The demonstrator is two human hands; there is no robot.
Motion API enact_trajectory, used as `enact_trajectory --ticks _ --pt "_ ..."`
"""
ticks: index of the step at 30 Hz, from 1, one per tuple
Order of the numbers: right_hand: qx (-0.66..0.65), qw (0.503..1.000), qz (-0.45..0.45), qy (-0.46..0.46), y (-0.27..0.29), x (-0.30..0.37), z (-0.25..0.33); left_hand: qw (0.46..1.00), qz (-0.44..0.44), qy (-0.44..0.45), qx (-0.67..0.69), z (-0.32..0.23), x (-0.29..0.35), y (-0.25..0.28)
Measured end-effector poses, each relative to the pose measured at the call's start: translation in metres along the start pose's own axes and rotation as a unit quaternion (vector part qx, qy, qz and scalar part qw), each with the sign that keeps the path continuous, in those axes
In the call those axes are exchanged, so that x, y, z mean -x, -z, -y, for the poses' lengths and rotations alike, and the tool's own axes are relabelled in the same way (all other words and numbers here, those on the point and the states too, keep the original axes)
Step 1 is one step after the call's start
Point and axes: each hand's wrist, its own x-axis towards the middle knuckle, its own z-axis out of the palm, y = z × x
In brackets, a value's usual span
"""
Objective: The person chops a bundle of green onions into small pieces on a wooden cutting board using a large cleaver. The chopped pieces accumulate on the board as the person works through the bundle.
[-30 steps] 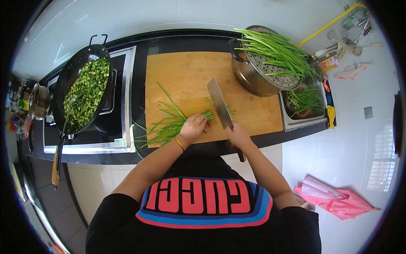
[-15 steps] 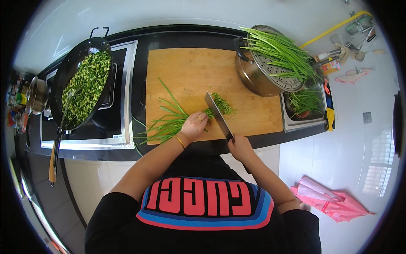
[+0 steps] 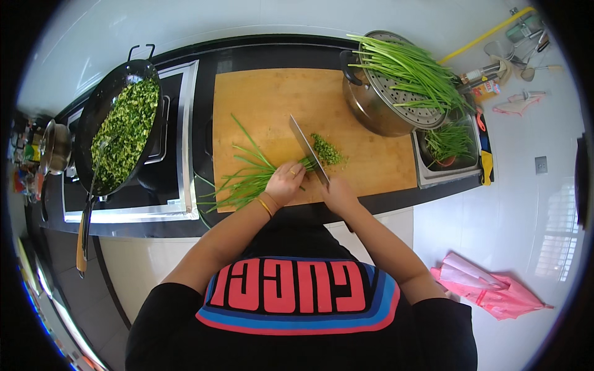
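Note:
On the wooden cutting board [image 3: 266, 93], my left hand [image 3: 286, 183] presses down on a bunch of garlic chives [image 3: 238, 184], its long green leaves fanning out to the left. Closed around the handle of a cleaver [image 3: 304, 143] is my right hand [image 3: 340, 195], close beside the left. The blade stands on edge at the cut end of the bunch, tilted away from me toward the left. Just right of the blade lies a small heap of chopped chives [image 3: 326, 149].
A black wok [image 3: 137, 73] full of chopped greens sits on the stove at left, a metal utensil in it. At back right, whole chives [image 3: 402, 68] lie over a steamer pot [image 3: 371, 105]. More greens [image 3: 447, 143] fill the sink [image 3: 427, 182]. A pink umbrella [image 3: 489, 290] lies lower right.
My right hand and the cleaver have moved left and slightly away from me, closer to my left hand. The left hand stays on the bunch.

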Motion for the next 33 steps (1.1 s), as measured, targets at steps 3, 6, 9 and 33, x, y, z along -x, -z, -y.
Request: enact_trajectory --ticks 3,6,9,33 --pt "-0.014 1.000 -0.020 0.003 0.004 0.020 -0.004 1.000 -0.014 0.001 0.001 -0.002 -0.003 0.002" --pt "-0.031 0.999 0.006 -0.041 0.007 0.002 0.005 0.999 -0.035 -0.007 0.005 -0.001 -0.001 -0.004" --pt "-0.092 0.994 -0.002 -0.064 0.003 -0.017 0.002 0.999 -0.027 -0.010 0.014 -0.003 -0.006 0.002" --pt "-0.011 0.996 0.077 -0.031 0.026 0.024 0.002 1.000 -0.012 -0.004 0.022 -0.005 -0.006 0.006"
